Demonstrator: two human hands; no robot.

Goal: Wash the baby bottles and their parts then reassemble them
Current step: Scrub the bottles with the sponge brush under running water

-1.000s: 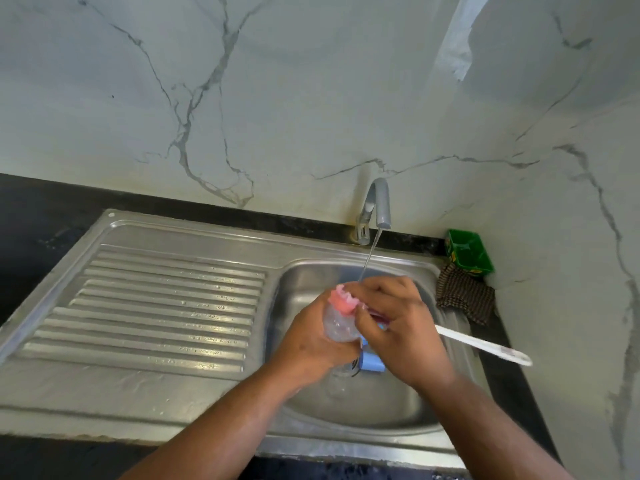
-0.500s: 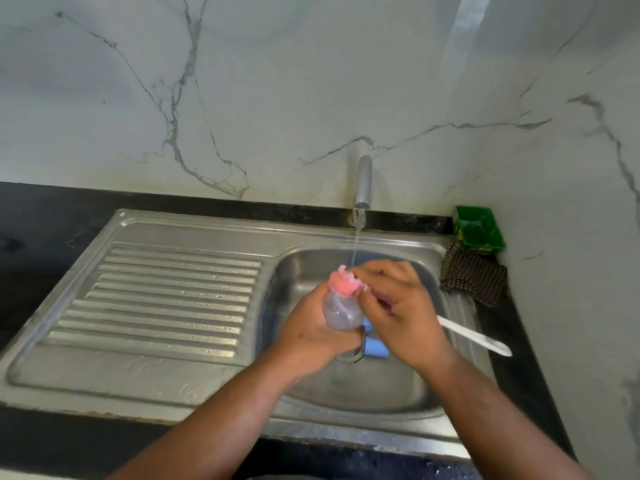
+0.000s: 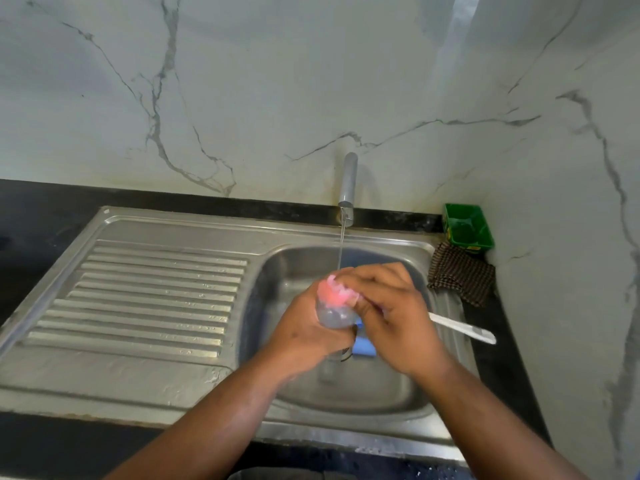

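Over the sink basin (image 3: 298,265), my left hand (image 3: 304,327) grips a clear baby bottle (image 3: 334,315) with a pink collar (image 3: 334,294) at its top. My right hand (image 3: 391,317) has its fingers curled over the pink collar, right under the thin stream of water from the tap (image 3: 347,183). A blue part (image 3: 363,346) lies in the basin below my hands, partly hidden. A white brush handle (image 3: 460,330) sticks out to the right from behind my right hand; its head is hidden.
The ribbed steel drainboard (image 3: 149,292) spreads to the left of the basin. A checked cloth (image 3: 462,277) and a green tub (image 3: 467,230) sit in the right back corner by the marble wall. Black counter surrounds the sink.
The view has shifted slightly, so the tap now faces me straight on. My hands stay on the bottle and collar under the stream, with the right fingers shifted a little around the collar.
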